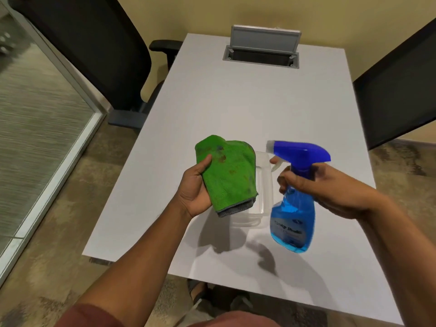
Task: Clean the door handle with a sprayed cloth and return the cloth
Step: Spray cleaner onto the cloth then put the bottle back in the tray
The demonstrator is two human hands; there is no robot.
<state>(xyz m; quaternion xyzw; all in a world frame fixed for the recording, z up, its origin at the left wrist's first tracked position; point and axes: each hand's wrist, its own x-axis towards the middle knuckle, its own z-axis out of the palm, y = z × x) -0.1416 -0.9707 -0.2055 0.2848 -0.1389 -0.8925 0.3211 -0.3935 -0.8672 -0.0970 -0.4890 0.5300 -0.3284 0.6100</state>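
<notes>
Bare forearms; a reddish-brown short sleeve (94,315) covers the left upper arm.

Both my arms are out in front, left hand (194,190) palm-up gripping the cloth (227,172), right hand (313,185) wrapped round the spray bottle (295,208) neck.

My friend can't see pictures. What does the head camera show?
A person's left hand holds a green cloth while the right hand aims a blue spray bottle at it, above a clear plastic container on a white table.

Bottle label (289,228) blurred, unreadable
</notes>
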